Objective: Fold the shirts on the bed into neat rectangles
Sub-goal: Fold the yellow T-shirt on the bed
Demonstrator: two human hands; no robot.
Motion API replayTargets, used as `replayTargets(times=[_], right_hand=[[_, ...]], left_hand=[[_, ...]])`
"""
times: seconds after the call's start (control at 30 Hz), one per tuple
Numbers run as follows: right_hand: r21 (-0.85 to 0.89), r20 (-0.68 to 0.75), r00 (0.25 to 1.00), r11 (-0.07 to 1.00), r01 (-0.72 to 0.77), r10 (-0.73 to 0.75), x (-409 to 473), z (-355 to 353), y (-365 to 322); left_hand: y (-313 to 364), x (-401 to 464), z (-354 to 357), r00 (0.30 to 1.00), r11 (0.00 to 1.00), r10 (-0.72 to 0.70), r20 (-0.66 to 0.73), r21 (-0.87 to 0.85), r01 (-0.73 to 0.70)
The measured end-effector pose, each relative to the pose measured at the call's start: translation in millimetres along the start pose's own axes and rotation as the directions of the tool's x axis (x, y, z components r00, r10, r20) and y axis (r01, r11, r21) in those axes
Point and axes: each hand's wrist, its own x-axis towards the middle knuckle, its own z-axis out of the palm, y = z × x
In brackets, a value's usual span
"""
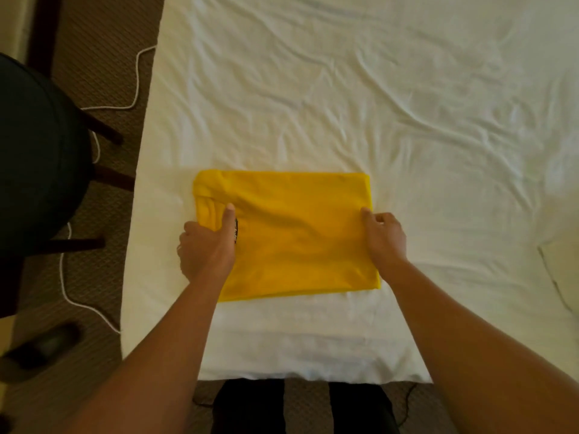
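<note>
Legs: dark trousers point(300, 408) were seen at the bottom edge, against the foot of the bed point(313, 355).
Left hand point(208, 245): the shirt's left edge was gripped, thumb laid on top, fingers curled round and under the fabric.
Right hand point(383, 238): the shirt's right edge was pinched between curled fingers and thumb.
Shirt point(297, 239): a yellow shirt was found folded into a rough rectangle near the bed's left and near edges, flat on the white sheet.
Long axis: it was laid left to right across the bed; the collar end was turned left.
Edges: the left end was rounded and bunched, the right end straight.
Open room: wide rumpled sheet was left beyond and right of the shirt.
Writing: a dark printed patch was glimpsed beside the left thumb, unreadable.
Floor: a white cord point(65, 277) and dark chair point(40, 158) were seen left.
</note>
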Motion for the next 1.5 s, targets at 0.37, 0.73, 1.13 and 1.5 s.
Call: replayTargets(times=[0.37, 0.73, 1.13, 1.5], right_hand=[[0.051, 0.26, 0.965, 0.999, 0.011, -0.023, -10, -10, -13], [-0.008, 0.061, 0.944, 0.945, 0.327, -0.326, -85, -87, -117], [0.031, -0.019, 0.824, 0.824, 0.566, -0.566, -175, -199, -215], [0.183, 0.106, 0.735, 0.74, 0.648, -0.67, -232, -252, -228]], left_hand=[[-3, 8, -7, 0.943, 0.942, 0.198, 0.268, -0.318, -0.107], [84, -41, -152, 0.887, 0.829, 0.414, 0.205, -0.489, -0.273], [138, -144, -299, 0.875, 0.742, 0.472, 0.103, -0.582, -0.332], [96, -235, -346, 0.955, 0.686, 0.295, -0.017, -0.692, -0.224]])
